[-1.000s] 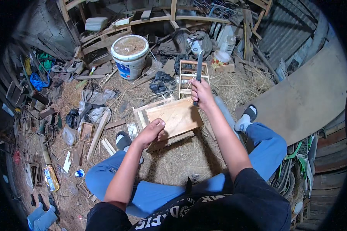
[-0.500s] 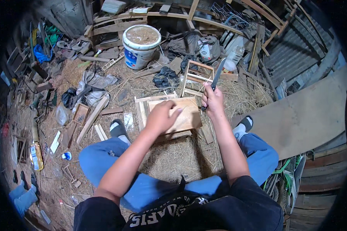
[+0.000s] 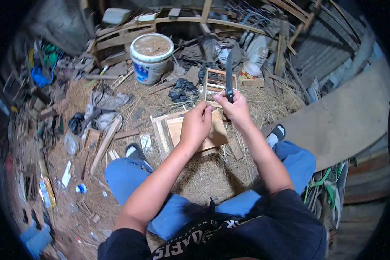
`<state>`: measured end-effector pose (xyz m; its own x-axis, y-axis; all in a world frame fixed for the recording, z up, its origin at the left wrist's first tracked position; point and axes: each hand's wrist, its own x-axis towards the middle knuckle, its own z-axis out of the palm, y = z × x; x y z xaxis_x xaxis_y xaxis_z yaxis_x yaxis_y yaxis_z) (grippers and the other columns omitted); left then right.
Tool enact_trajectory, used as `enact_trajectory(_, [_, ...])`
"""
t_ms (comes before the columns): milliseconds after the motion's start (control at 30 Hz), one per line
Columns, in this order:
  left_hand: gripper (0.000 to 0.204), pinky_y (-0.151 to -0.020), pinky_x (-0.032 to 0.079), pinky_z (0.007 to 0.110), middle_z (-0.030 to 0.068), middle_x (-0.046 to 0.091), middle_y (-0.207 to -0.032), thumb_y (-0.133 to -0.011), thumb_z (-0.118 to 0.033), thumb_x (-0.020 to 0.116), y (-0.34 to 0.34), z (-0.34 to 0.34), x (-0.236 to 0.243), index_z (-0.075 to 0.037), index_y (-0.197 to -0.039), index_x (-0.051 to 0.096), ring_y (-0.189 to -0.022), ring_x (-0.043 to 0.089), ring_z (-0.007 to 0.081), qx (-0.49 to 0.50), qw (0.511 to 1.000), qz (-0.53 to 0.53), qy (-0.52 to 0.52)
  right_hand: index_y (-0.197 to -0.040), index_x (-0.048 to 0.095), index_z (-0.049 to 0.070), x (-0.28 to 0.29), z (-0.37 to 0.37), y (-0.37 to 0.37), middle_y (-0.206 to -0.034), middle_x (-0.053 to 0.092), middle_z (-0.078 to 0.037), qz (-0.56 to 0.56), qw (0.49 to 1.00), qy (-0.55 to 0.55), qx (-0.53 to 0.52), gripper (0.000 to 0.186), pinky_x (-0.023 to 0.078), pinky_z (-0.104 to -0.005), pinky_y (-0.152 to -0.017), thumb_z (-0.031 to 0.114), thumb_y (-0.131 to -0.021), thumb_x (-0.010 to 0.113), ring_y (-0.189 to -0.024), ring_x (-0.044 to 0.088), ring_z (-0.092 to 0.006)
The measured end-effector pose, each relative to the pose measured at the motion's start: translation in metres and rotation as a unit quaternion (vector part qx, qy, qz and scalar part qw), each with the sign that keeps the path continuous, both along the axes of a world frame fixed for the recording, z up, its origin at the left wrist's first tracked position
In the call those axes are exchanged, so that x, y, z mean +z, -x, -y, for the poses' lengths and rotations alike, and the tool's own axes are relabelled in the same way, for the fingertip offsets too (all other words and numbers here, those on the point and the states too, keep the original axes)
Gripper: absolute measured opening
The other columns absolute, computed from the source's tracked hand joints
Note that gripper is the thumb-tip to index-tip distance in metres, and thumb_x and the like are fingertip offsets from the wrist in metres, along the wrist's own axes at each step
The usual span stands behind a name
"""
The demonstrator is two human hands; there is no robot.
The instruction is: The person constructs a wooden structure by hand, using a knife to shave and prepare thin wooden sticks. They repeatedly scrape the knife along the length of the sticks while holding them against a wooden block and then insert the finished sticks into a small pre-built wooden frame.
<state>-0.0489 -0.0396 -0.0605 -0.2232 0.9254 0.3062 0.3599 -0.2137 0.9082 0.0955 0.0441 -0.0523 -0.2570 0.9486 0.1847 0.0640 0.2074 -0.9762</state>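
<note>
My right hand (image 3: pixel 235 109) is closed around the black handle of a knife (image 3: pixel 229 71), whose dark blade points up and away from me. Close beside it, my left hand (image 3: pixel 196 126) has thumb and fingertips pressed together; what they pinch, if anything, is too small to make out. Below both hands lies a flat wooden board (image 3: pixel 217 135), partly covered by my left hand. It rests over a pale wooden frame (image 3: pixel 160 132) on the straw between my legs. Just beyond my hands stands a small open wooden frame (image 3: pixel 209 82) with crossbars.
A white and blue bucket (image 3: pixel 149 65), full of brownish material, stands at the far side. A broad plank (image 3: pixel 333 117) slopes along the right. Wood offcuts, a long wooden strip (image 3: pixel 106 141), rags (image 3: pixel 104 104) and black plastic (image 3: pixel 183 90) litter the straw-covered ground.
My left hand has lifted off the board and moved right and away, its fingers now pinched. The knife has shifted left, its blade turned more upright in view.
</note>
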Motion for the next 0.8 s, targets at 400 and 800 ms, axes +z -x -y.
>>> enact_trajectory(400, [0.014,-0.056,0.040,0.029,0.0077,0.056,-0.069,-0.101,-0.014,0.054,-0.010,-0.011,0.009,-0.001,-0.104,0.059,-0.060,0.047,0.0119,-0.098,0.994,0.014,0.033,-0.091,0.061,0.011,0.056,-0.045,-0.122,-0.060,0.046,0.010,-0.036,0.990,0.046,-0.129,0.021,0.025,-0.0239,-0.041,0.026,-0.091,0.075,-0.044,0.037,-0.0026])
enact_trajectory(800, [0.012,-0.057,0.033,0.022,-0.0064,0.046,-0.073,-0.105,-0.016,0.053,-0.006,-0.038,-0.006,-0.006,-0.108,0.060,-0.066,0.040,0.0030,-0.150,0.986,0.048,0.055,-0.102,0.063,0.010,0.044,-0.047,-0.062,-0.060,0.046,0.010,-0.071,0.990,0.119,0.007,0.016,0.024,-0.0225,-0.041,0.023,-0.096,0.069,-0.043,0.034,-0.0008])
